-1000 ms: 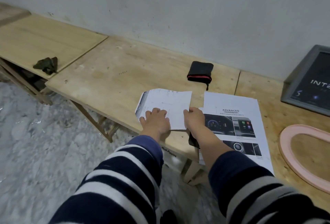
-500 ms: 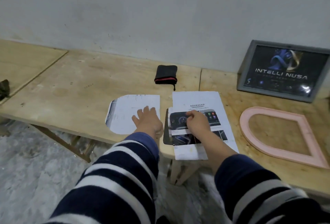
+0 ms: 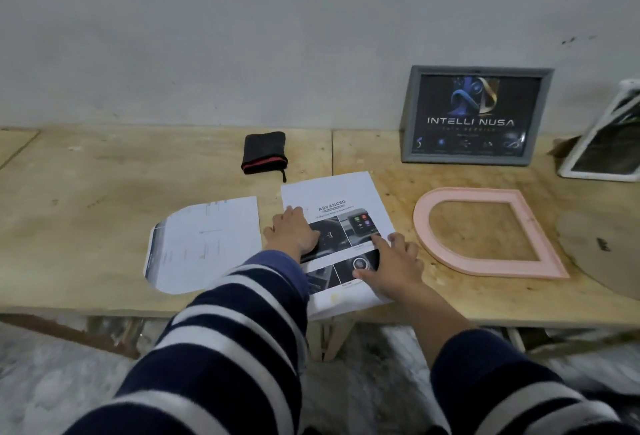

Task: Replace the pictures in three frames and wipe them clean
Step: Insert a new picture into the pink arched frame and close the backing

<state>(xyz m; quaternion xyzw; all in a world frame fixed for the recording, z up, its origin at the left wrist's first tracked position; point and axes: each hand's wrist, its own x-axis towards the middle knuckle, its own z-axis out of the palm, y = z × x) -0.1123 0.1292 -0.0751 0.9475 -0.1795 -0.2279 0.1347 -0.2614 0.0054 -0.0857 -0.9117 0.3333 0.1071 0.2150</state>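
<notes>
Printed sheet (image 3: 341, 192) flat on the surface (image 3: 104, 192), pinned under spread left hand (image 3: 294, 235) and right hand (image 3: 393, 261), neither grip clenched, presumably for sizing against empty pink frame (image 3: 485, 192) just beside.

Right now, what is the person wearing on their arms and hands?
Both arms are in long dark navy sleeves with broad white stripes, ending near the wrists. The left hand and right hand are bare: no gloves, rings or watch show.
</notes>
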